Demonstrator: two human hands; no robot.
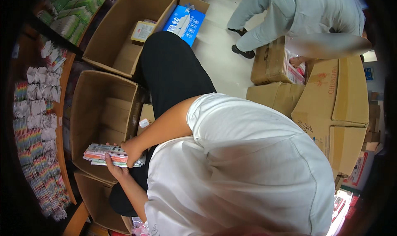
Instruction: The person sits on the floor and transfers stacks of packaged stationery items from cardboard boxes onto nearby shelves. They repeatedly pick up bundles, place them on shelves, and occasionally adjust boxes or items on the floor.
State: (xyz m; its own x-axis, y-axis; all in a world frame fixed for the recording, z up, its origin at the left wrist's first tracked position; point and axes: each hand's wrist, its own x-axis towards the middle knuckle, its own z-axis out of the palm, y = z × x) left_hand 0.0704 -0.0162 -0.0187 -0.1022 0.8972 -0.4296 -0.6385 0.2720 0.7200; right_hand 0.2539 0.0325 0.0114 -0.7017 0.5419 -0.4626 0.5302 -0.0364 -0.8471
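Observation:
A small stack of flat plastic-wrapped packets (105, 150) rests in my two hands, above the near corner of a deep open carton (103, 99). The top packet is pale with a dark spotted pattern, and orange, white and green edges show below it. My left hand (117, 169) grips the lower side of the stack, one finger up along its edge. My right hand (131, 151) is closed over the stack's right end; its fingertips are partly hidden. My black-trousered knees are beside the cartons.
Another open carton (120, 33) holds a yellow box (142, 31); a blue box (188, 24) lies beside it. A shelf (66, 124) on the left carries rows of colourful packets. A person in grey (306, 13) reaches into a carton (269, 62) among large cartons at right.

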